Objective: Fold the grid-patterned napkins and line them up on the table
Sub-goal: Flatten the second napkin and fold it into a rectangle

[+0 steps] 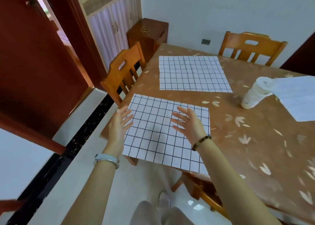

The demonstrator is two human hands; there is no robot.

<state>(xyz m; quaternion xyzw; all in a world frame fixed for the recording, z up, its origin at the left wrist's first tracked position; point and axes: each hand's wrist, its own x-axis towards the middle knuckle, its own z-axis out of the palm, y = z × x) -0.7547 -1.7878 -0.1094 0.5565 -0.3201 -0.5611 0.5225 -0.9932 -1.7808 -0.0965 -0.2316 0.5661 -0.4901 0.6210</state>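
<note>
Two white napkins with a black grid lie flat and unfolded on the brown leaf-patterned table [247, 139]. The near napkin [153, 136] reaches the table's front edge and overhangs it slightly. The far napkin [192, 73] lies beyond it toward the wall. My left hand [119, 124] hovers with spread fingers over the near napkin's left edge. My right hand [187, 122] hovers with spread fingers over its right half. Neither hand holds anything.
A white paper cup [255, 93] stands at the right of the table, next to a white sheet [300, 96]. Wooden chairs stand at the table's left side [122, 73] and far end [250, 48]. A chair seat [201, 187] sits under the front edge.
</note>
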